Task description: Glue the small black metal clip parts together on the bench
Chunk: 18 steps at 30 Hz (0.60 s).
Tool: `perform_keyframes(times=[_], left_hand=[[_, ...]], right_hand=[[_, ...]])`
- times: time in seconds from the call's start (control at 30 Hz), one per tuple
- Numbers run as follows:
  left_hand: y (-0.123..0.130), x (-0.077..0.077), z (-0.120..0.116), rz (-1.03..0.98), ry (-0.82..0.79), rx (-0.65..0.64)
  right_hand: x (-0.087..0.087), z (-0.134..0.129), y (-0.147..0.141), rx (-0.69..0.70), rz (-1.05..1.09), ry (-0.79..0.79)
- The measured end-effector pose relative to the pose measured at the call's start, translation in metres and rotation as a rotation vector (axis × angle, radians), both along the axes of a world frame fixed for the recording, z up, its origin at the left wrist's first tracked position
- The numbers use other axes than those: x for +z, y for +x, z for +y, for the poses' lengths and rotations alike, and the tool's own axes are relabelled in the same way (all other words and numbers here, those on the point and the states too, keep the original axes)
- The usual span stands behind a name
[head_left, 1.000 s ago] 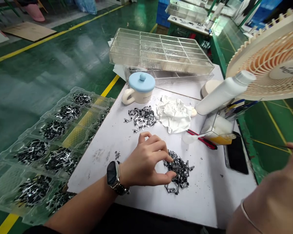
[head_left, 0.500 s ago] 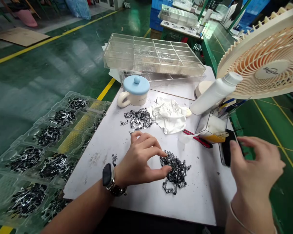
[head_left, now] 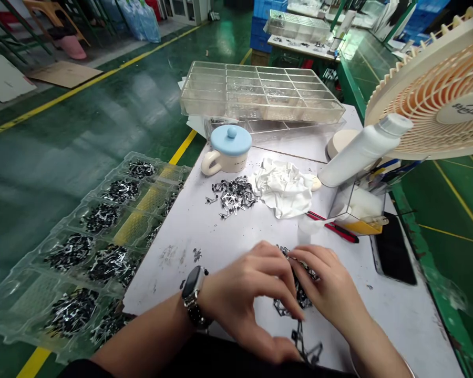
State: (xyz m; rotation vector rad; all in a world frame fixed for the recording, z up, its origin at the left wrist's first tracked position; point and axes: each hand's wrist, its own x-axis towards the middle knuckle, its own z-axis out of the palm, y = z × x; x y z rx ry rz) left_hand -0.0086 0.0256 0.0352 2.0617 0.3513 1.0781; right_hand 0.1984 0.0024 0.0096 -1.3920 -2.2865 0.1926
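My left hand (head_left: 256, 299) is over the front of the white table, thumb and index finger apart. Several small black-and-silver metal parts (head_left: 307, 344), smeared by motion, are right by these fingertips. My right hand (head_left: 331, 283) bends over a pile of the same parts (head_left: 301, 299), its fingertips drawn together at the pile's far left side. Whatever its fingers hold is too small to make out. Both hands partly cover the pile. A second pile of these parts (head_left: 236, 195) lies farther back, before the lidded mug (head_left: 230, 152).
Left of the table (head_left: 181, 231), a clear compartment tray (head_left: 27, 273) holds heaps of parts. A white cloth (head_left: 281, 186), red-and-black tool (head_left: 339, 231), phone (head_left: 394, 252), pen holder (head_left: 355, 205), white bottle (head_left: 362, 149) and fan (head_left: 437, 100) stand or lie rightward. Clear boxes (head_left: 260, 94) stack behind.
My right hand has come left from beside the phone to the near pile. My left hand has moved right and toward me, and some parts now show by its fingertips. The view has shifted slightly.
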Motion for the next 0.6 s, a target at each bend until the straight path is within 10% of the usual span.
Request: perform_keyframes(times=[0.23,0.6], left_hand=[[0.003,-0.002,0.0,-0.043,-0.026,-0.108],[0.017,-0.023,-0.018,-0.025,0.081,-0.327]], right_hand=[[-0.013,0.083,-0.057,0.023,-0.154,-0.13],[-0.003,0.032,-0.05,0.289,-0.03,-0.196]])
